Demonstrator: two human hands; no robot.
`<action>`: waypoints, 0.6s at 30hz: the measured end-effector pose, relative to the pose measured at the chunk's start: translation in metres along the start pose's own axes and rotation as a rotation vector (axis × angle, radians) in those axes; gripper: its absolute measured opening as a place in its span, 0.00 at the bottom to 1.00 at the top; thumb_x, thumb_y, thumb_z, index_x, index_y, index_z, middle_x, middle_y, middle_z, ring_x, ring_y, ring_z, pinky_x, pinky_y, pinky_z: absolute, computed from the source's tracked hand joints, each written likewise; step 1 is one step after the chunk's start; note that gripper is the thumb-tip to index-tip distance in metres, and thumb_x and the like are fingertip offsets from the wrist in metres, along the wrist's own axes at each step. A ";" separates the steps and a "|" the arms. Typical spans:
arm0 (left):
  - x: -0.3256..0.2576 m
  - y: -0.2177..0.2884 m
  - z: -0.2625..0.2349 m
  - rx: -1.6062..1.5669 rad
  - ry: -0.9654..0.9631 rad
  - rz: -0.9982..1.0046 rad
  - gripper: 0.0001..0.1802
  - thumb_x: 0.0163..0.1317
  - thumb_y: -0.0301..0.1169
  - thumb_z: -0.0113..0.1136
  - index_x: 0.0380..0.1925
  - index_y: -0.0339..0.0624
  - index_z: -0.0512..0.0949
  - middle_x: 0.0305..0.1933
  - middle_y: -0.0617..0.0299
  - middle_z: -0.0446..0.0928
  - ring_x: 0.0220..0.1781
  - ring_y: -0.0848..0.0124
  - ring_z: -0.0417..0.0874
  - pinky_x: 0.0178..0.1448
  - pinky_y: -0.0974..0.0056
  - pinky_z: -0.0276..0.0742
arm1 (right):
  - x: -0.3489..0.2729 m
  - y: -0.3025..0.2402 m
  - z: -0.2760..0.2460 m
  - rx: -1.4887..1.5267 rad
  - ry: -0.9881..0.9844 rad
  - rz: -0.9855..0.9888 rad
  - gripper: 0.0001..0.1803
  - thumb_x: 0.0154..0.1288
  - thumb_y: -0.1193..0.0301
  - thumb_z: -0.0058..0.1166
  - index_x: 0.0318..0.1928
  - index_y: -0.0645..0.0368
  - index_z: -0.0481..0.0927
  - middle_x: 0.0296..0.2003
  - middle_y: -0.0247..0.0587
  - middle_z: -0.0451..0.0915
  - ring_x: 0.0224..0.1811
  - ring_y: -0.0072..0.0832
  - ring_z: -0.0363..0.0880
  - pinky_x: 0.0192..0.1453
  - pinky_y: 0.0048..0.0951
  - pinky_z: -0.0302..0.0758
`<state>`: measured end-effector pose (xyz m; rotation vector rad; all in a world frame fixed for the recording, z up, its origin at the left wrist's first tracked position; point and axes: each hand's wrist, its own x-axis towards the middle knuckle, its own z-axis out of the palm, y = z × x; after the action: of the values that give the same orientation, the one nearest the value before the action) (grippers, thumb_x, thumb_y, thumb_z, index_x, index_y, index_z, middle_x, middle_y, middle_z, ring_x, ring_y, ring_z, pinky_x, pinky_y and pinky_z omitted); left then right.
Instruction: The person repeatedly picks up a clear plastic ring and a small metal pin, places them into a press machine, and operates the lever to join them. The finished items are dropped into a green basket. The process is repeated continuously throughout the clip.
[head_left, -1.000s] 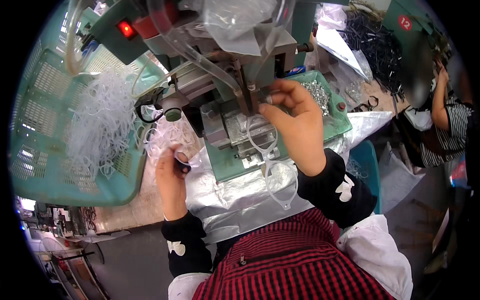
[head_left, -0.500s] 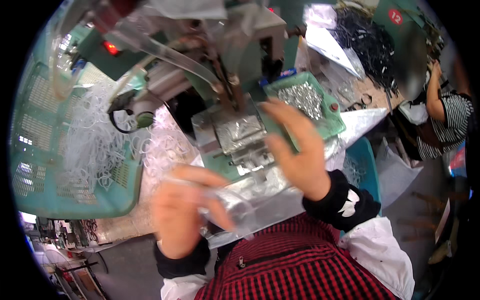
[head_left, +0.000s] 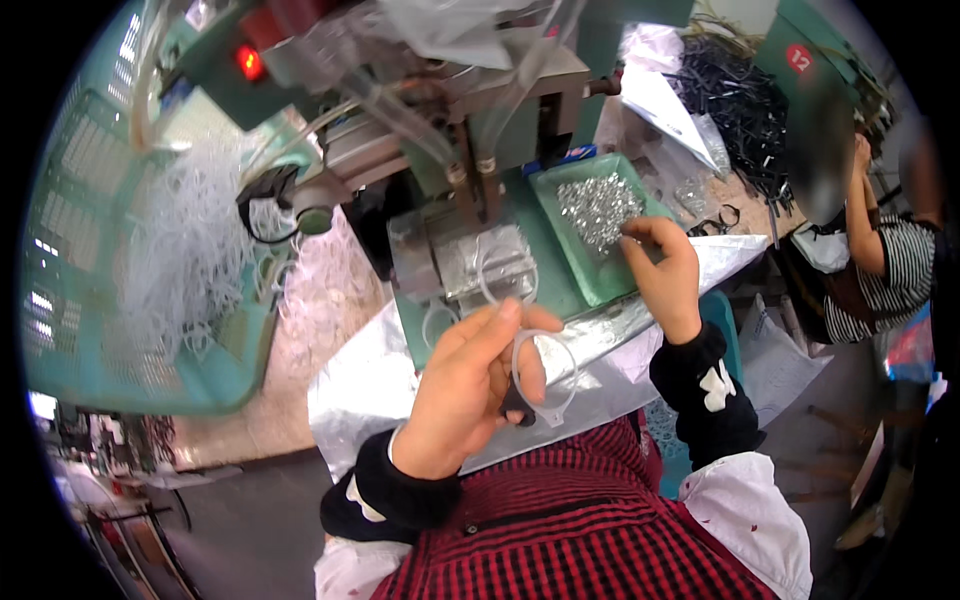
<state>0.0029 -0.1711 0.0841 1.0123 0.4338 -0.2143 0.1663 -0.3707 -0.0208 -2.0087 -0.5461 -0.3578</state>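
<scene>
The left hand (head_left: 455, 390) has its grip pinched tight, thumb and fingers around a clear glasses frame (head_left: 553, 412), one lens ring rising beyond the fingertips in front of a metal fixture (head_left: 455, 262), the other hanging to the right of them. The right hand (head_left: 668, 278) reaches over the near right edge of a green tray (head_left: 590, 285), its grip curled with thumb and fingertips close together at small shiny metal parts (head_left: 598, 205); I cannot tell whether it has hold of one. Beyond the left grip stands a green and grey machine (head_left: 562, 68), its two metal prongs pointing down above the fixture. Well to the left of that grip are a green crate (head_left: 205, 390) of tangled clear pieces (head_left: 190, 240) and a pale heap (head_left: 330, 270) on the desk (head_left: 245, 435). Beyond the right grip, farther right, lie black strips (head_left: 735, 110)
</scene>
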 end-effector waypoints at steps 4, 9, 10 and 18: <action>0.002 -0.002 -0.007 -0.030 -0.058 0.033 0.25 0.80 0.46 0.40 0.46 0.34 0.78 0.15 0.62 0.72 0.14 0.78 0.66 0.17 0.73 0.57 | -0.007 -0.015 0.013 -0.233 -0.087 -0.082 0.06 0.52 0.76 0.66 0.33 0.58 0.85 0.33 0.41 0.79 0.42 0.41 0.77 0.48 0.38 0.72; -0.011 -0.009 -0.032 0.185 -0.115 0.119 0.21 0.80 0.42 0.43 0.50 0.33 0.76 0.28 0.60 0.81 0.26 0.76 0.79 0.30 0.72 0.74 | -0.006 -0.014 0.021 -0.392 -0.070 -0.226 0.06 0.53 0.75 0.65 0.32 0.60 0.82 0.34 0.44 0.78 0.42 0.46 0.76 0.48 0.43 0.72; -0.017 -0.024 -0.047 0.360 -0.078 0.249 0.19 0.79 0.40 0.47 0.50 0.33 0.76 0.32 0.58 0.83 0.31 0.75 0.81 0.35 0.71 0.77 | -0.008 -0.012 0.021 -0.398 -0.061 -0.235 0.06 0.54 0.75 0.64 0.33 0.60 0.81 0.34 0.45 0.78 0.42 0.47 0.77 0.48 0.43 0.72; -0.066 -0.094 -0.085 1.183 0.189 0.536 0.20 0.58 0.31 0.70 0.51 0.37 0.81 0.54 0.46 0.81 0.50 0.46 0.82 0.60 0.49 0.75 | -0.009 0.000 0.024 -0.384 0.010 -0.243 0.03 0.57 0.77 0.61 0.33 0.60 0.81 0.32 0.46 0.79 0.39 0.48 0.77 0.45 0.42 0.73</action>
<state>-0.1125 -0.1492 0.0025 2.2775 0.1556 0.1496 0.1590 -0.3521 -0.0369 -2.3098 -0.7631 -0.6621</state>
